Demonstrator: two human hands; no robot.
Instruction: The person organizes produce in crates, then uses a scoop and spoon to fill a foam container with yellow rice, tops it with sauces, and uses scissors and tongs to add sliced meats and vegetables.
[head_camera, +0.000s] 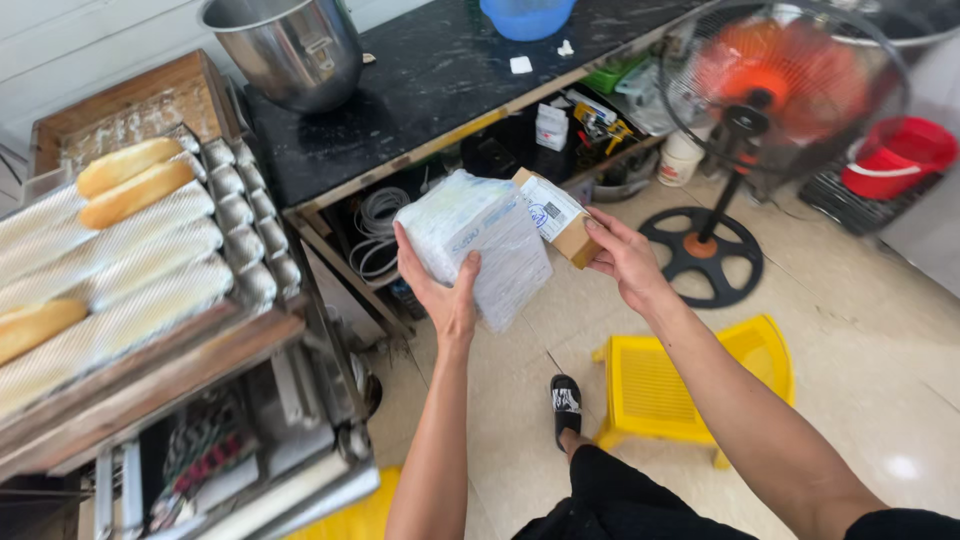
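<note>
We hold two packages up at chest height over the tiled floor (900, 330), between the bread rack and the fan. Our left hand (445, 285) is closed around the lower edge of a soft white plastic-wrapped bundle (480, 245), thumb in front, fingers behind, likely to keep the slack wrap from sagging. Our right hand (625, 258) pinches the end of a small brown cardboard box (560, 220), which touches the bundle's upper right corner. A white rectangular label with dark print covers the box's top face; the bundle shows faint blue print. Baguettes (130, 180) lie in the corrugated tray (150, 260) at left. A steel bowl (285, 45) sits on the black counter (430, 80). A yellow stool (690, 385) stands below our arms, beside the orange fan (770, 90).
</note>
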